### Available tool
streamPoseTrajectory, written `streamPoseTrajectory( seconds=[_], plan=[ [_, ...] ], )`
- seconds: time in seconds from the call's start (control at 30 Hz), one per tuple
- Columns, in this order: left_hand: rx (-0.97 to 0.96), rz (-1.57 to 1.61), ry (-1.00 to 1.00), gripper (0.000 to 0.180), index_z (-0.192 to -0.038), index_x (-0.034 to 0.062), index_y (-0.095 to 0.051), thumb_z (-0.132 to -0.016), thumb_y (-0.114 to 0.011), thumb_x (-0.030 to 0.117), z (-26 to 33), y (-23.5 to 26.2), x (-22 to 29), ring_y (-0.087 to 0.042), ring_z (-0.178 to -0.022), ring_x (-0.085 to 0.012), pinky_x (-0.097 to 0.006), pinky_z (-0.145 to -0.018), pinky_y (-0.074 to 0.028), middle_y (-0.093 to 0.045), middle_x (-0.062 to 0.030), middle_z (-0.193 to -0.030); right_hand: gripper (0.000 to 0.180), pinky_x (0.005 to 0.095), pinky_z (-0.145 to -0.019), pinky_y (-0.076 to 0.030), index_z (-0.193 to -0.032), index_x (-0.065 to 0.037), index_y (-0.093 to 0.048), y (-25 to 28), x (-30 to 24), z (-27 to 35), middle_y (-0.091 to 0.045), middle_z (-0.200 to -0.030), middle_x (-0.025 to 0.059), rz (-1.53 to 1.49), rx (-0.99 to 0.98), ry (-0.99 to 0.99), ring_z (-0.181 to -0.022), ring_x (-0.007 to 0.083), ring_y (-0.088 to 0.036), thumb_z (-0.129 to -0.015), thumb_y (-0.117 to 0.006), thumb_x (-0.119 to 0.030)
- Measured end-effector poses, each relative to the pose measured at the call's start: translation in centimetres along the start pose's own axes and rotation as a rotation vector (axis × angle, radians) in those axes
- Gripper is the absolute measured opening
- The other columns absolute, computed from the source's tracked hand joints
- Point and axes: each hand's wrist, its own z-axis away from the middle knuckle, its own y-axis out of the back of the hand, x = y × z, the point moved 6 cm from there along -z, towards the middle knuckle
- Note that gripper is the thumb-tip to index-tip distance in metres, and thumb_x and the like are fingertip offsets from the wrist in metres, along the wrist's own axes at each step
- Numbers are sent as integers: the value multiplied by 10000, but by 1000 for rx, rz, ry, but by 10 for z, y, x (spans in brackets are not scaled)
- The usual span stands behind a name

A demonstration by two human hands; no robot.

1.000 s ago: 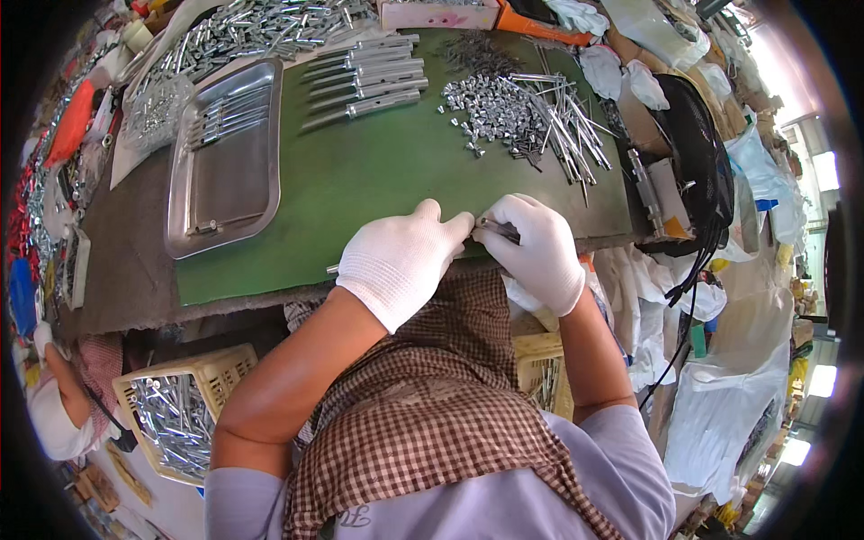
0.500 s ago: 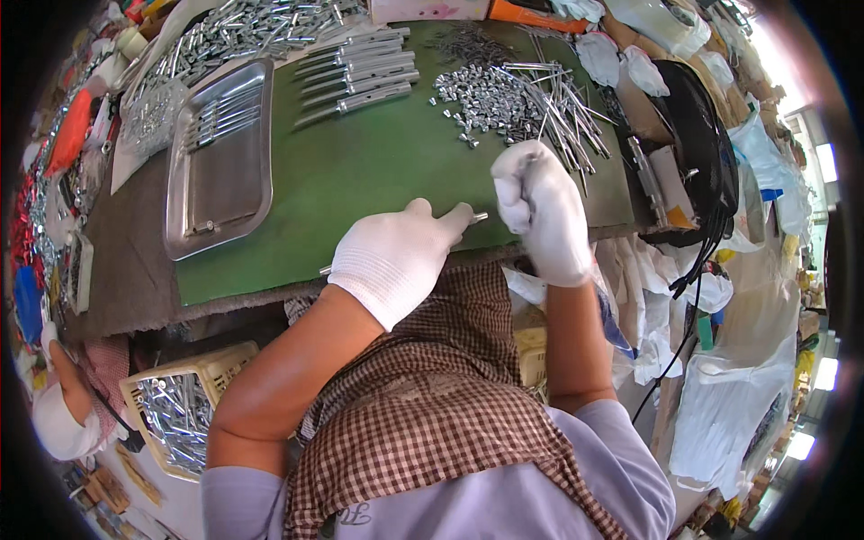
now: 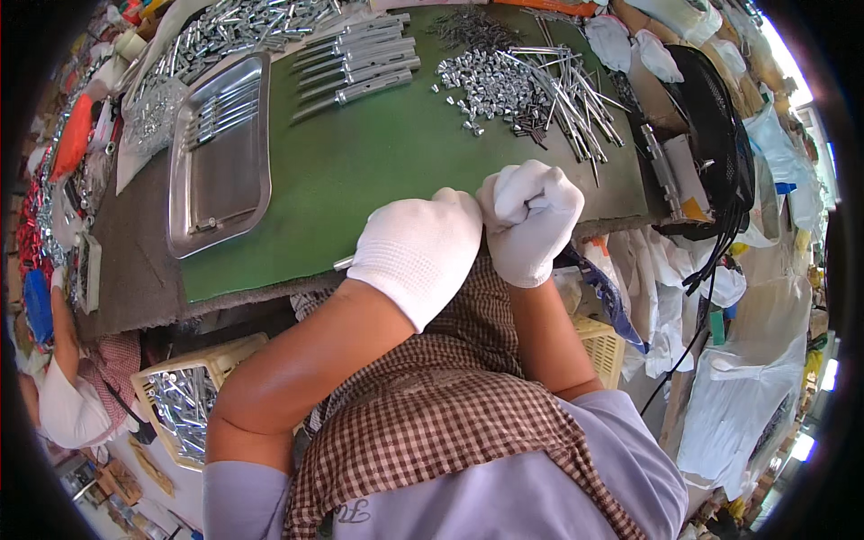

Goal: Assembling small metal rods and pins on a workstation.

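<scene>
My left hand (image 3: 418,247), in a white knit glove, is closed around a slim metal rod (image 3: 343,263). Only the rod's rear end shows, poking out beside the wrist; the rest is hidden in the glove. Right against its fingertips is my right hand (image 3: 531,216), also gloved, with fingers curled into a pinch. Whatever it may hold cannot be seen. Both hands are over the near edge of the green work mat (image 3: 333,171). Beyond them lie a heap of small silver metal fittings (image 3: 486,90) and a bundle of thin metal rods (image 3: 580,103).
A steel tray (image 3: 216,193) with several thin rods stands at left. Several metal tubes with narrow shafts (image 3: 373,85) lie in a row at the back, near dark small pins (image 3: 472,29). A cream crate (image 3: 238,355) of metal parts is below the table; another person's arm (image 3: 65,333) shows far left.
My right hand has moved left and down from near the rods to meet my left hand. The rod tip that stuck out past my left fingers is now hidden between the hands.
</scene>
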Motion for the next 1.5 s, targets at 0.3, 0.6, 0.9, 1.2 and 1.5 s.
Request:
streamPoseTrajectory(
  seconds=[0.3, 0.6, 0.9, 1.2, 1.5],
  plan=[
    [69, 135, 35, 307, -1160, 60, -607, -975, -573, 302, 4, -7, -1, -706, -681, -307, -416, -585, -567, -660, -124, -796, 424, 272, -462, -242, -695, -39, -530, 14, 0, 1, -394, -569, -19, -377, 88, -124, -483, 104, -303, -1015, -425, -296],
    [53, 186, 56, 347, -1241, 84, -607, -975, -577, 306, 5, -9, -9, -702, -704, -319, -428, -610, -564, -679, -138, -844, 99, 377, -713, -549, -915, -90, -707, 13, -26, 21, -707, -986, 84, 1263, -318, 178, -820, 303, -680, -822, -691, -120],
    [182, 81, 34, 356, -1294, 195, -612, -943, -611, 256, 19, -10, -8, -663, -607, -295, -391, -542, -551, -583, -95, -732, 116, 403, -699, -516, -906, -96, -683, 13, -22, 5, -651, -903, 110, 1268, -385, -113, -802, 335, -642, -818, -709, -166],
    [116, 171, 27, 256, -1211, 214, -622, -971, -560, 278, 8, -3, -10, -663, -588, -319, -426, -514, -542, -634, -108, -731, 116, 223, -523, -319, -963, -39, -567, 15, -20, -11, -493, -772, -13, 180, -75, -251, -574, 66, -378, -959, -549, -154],
    [-26, 255, 39, 228, -1165, 137, -606, -968, -533, 226, 5, -1, -13, -698, -675, -355, -458, -576, -568, -655, -166, -782, 514, 292, -439, -206, -653, -83, -430, 7, 13, -13, -322, -543, -3, -473, 122, -196, -462, 113, -253, -1044, -338, -403]
  ],
)
